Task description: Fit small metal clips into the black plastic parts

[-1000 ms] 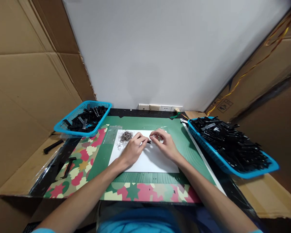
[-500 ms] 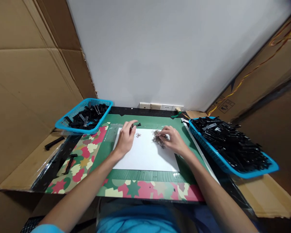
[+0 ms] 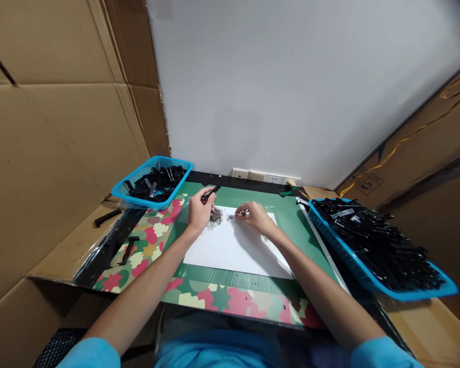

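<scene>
At your far left, a short black plastic bar (image 3: pixel 107 217) lies on the brown cardboard ledge (image 3: pixel 72 240). Beyond it stands a blue openwork plastic basket (image 3: pixel 141 203), part-filled with black plastic parts (image 3: pixel 157 181). Nearer you, a slender black part (image 3: pixel 128 250) lies on the camouflage-patterned sheet (image 3: pixel 138 268).

Your left hand (image 3: pixel 200 209) is curled closed around a narrow black plastic piece (image 3: pixel 210 194), which pokes up and rightward past your fingers, above the far left corner of the white rectangular paper (image 3: pixel 230 253). Just beside that hand, a heap of tiny metallic bits (image 3: pixel 215 219) shows on the paper; half a second ago the hand hid it.

Your right hand (image 3: pixel 255 215) has shifted from the right-hand heap to a smaller cluster of bits (image 3: pixel 230 217) mid-paper. Its thumb and fingertips are nearly together; whether they grip a bit, I cannot tell. That suggests your right hand is at a different group of bits, while your left keeps the black piece clear of the paper.

At your far right, a longer blue plastic basket (image 3: pixel 425 295) is heaped with black parts (image 3: pixel 379 245).
</scene>
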`<state>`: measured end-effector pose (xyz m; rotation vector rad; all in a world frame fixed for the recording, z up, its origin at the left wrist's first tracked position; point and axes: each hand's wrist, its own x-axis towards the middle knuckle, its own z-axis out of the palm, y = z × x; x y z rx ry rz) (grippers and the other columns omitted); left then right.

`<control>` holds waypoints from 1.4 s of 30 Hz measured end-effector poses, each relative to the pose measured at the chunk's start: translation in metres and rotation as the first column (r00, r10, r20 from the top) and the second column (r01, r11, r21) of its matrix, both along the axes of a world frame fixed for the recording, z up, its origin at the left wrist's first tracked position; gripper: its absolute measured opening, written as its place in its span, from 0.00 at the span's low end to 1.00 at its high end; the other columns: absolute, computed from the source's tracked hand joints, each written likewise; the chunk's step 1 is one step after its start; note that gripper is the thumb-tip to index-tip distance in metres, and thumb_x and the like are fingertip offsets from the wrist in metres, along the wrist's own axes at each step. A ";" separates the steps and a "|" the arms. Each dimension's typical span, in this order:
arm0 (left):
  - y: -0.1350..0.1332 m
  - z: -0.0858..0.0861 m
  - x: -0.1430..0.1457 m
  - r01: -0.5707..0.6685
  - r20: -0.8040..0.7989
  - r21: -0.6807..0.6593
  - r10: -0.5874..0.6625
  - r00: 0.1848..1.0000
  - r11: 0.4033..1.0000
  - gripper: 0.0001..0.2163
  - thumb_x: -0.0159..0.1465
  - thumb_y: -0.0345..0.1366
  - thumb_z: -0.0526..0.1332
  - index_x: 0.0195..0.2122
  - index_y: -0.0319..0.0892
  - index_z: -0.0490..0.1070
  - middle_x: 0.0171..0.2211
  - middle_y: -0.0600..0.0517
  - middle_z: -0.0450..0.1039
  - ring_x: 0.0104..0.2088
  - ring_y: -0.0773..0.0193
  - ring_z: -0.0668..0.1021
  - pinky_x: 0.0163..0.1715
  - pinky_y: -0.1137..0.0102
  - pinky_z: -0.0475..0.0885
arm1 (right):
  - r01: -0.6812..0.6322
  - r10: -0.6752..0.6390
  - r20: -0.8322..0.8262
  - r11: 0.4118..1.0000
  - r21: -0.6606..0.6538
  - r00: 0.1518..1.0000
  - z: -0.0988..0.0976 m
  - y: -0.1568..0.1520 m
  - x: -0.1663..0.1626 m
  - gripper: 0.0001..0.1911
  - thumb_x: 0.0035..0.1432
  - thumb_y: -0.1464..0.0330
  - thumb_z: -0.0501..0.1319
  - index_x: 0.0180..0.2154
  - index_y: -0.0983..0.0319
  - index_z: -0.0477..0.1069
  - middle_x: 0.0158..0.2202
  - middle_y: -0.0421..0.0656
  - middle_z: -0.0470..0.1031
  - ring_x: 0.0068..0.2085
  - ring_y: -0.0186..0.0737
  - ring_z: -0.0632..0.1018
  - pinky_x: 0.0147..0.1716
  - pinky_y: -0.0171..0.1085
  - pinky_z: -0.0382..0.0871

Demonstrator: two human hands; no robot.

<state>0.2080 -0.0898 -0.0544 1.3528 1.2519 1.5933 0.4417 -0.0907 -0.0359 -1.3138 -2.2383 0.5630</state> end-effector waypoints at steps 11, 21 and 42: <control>-0.011 0.007 0.009 0.132 0.064 -0.030 -0.130 0.989 0.991 0.21 0.71 0.55 0.62 0.36 0.41 0.77 0.26 0.52 0.71 0.21 0.71 0.69 0.20 0.73 0.60 | -0.031 0.031 -0.032 1.000 -0.001 0.999 -0.011 0.004 -0.012 0.05 0.64 0.71 0.66 0.38 0.61 0.83 0.39 0.47 0.85 0.39 0.47 0.80 0.39 0.38 0.67; -0.020 0.006 0.020 0.299 0.008 -0.071 -0.299 0.954 0.952 0.21 0.69 0.55 0.65 0.35 0.40 0.79 0.26 0.53 0.70 0.21 0.71 0.67 0.21 0.73 0.59 | -0.033 -0.048 -0.353 0.975 -0.220 0.934 -0.002 -0.017 0.013 0.10 0.61 0.62 0.69 0.36 0.64 0.82 0.36 0.47 0.85 0.35 0.43 0.80 0.35 0.38 0.70; -0.028 0.006 0.029 0.372 0.044 -0.127 -0.370 0.928 0.919 0.20 0.70 0.49 0.66 0.55 0.40 0.74 0.25 0.57 0.70 0.20 0.71 0.65 0.21 0.74 0.58 | 0.032 -0.022 -0.130 0.997 0.073 0.991 -0.015 -0.039 0.006 0.07 0.64 0.72 0.67 0.39 0.60 0.85 0.37 0.45 0.85 0.38 0.45 0.81 0.41 0.39 0.68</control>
